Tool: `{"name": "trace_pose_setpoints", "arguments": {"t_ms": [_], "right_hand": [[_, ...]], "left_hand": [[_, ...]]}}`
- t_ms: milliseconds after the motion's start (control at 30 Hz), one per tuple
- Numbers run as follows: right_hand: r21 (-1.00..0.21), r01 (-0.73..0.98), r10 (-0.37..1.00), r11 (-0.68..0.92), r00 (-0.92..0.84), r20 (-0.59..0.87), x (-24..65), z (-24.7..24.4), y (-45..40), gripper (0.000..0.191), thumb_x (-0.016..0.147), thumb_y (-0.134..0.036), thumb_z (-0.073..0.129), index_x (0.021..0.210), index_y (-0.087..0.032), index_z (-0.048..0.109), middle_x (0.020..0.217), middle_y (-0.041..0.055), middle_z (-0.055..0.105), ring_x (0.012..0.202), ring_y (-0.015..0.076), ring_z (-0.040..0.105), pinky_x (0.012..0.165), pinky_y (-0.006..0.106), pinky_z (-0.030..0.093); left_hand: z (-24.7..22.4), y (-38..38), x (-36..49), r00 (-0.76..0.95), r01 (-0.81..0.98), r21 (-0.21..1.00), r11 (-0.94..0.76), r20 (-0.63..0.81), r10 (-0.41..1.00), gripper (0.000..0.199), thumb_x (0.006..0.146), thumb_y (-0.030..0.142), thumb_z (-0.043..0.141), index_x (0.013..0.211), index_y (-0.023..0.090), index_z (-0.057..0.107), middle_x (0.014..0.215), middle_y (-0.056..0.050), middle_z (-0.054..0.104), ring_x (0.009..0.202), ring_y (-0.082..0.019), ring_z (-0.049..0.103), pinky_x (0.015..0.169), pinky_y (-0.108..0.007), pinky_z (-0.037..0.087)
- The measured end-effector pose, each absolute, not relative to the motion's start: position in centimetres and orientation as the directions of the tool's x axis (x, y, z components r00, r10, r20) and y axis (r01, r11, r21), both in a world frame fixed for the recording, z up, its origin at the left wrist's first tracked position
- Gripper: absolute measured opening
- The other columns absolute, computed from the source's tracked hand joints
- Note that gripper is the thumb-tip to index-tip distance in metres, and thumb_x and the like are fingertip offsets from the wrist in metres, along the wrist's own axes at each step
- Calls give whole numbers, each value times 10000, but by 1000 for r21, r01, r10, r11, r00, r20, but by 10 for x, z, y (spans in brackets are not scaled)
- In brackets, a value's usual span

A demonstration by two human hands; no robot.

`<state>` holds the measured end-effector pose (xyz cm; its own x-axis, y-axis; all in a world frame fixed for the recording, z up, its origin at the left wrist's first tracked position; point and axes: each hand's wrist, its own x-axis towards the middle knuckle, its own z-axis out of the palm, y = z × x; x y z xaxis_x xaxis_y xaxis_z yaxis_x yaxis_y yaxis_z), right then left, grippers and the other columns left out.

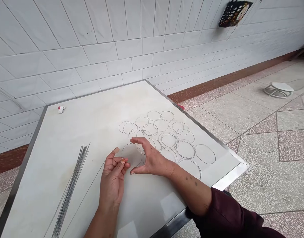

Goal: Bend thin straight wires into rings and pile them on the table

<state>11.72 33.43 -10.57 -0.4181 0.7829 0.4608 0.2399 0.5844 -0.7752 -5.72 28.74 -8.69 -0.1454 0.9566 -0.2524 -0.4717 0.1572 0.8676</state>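
Note:
My left hand [114,173] pinches a thin wire ring [127,144] between thumb and fingers, holding it just above the table. The ring stands out as a rough circle between my two hands. My right hand [152,158] curves around the ring's right side, thumb and fingers spread wide apart; whether it touches the wire I cannot tell. Beyond it, several wire rings [185,149] lie spread over the table, many overlapping. To the left rests a bundle of straight wires [72,188], with a single wire [84,196] lying apart beside it.
The white table [97,115] has a metal edge and stands by a tiled wall [97,62]. Small red and white pieces [61,109] lie at its far left corner. A dark perforated basket [233,14] hangs on the wall. A round white stool [279,89] is on the floor.

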Motion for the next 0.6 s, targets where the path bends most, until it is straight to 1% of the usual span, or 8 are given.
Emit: {"name": "trace_pose_setpoints", "arguments": {"t_ms": [67,133,167,200,300,367,467,600], "right_hand": [[-755,255,771,604,-428,472,117,-107,335,1174,576,-443,934,1498,-280,226,1432,144,437,1316,305,452,1089,511,437],[-720,274,750,637,-438,497,117,-107,335,1181,569,-476,930,1505,-274,240,1436,146,437,1313,315,441,1082,520,439],[-697,283,735,659,-438,518,117,-107,336,1124,596,-489,915,1495,-269,277,1425,144,450,1301,313,444,1074,515,445],[-670,291,719,682,-431,545,117,-107,336,1013,650,-491,887,1471,-265,338,1398,137,476,1277,303,459,1059,503,456],[-595,323,677,736,-385,628,117,-108,339,451,867,-396,738,1265,-257,578,1225,100,592,1123,245,530,970,437,499],[-568,338,661,751,-376,650,117,-109,341,189,930,-321,670,1105,-249,659,1096,75,645,1017,216,551,910,399,508],[-545,322,632,774,-435,641,116,-110,343,75,943,-287,656,979,-231,690,997,54,675,967,196,558,890,370,499],[-523,315,608,792,-492,623,116,-111,344,85,954,-277,640,922,-224,697,937,36,684,940,182,564,888,358,486]], "left_hand": [[-87,291,-64,-153,-360,919,161,-228,962,496,733,262,796,1206,242,650,857,16,635,734,-137,612,811,-340,533],[-86,295,-70,-143,-251,952,174,-214,966,547,753,296,770,1270,241,600,846,22,638,735,-147,616,855,-372,522],[-85,296,-72,-131,-194,963,185,-212,968,577,762,313,756,1304,241,570,827,28,634,739,-154,620,875,-383,514],[-84,296,-73,-116,-135,971,197,-213,970,599,770,329,742,1329,237,546,812,33,632,742,-160,623,887,-389,506],[-81,296,-71,-80,17,979,201,-200,977,623,789,372,699,1366,235,510,803,32,631,747,-177,626,888,-395,493],[-80,294,-67,-57,80,977,197,-193,980,635,798,389,675,1390,244,492,799,32,635,751,-185,627,885,-398,485],[-80,292,-64,-15,125,970,209,-208,978,662,801,393,666,1414,245,464,805,28,652,762,-192,632,900,-405,469],[-80,292,-63,9,129,969,209,-212,977,675,802,399,665,1423,242,452,805,27,655,763,-191,634,902,-407,469]]}}
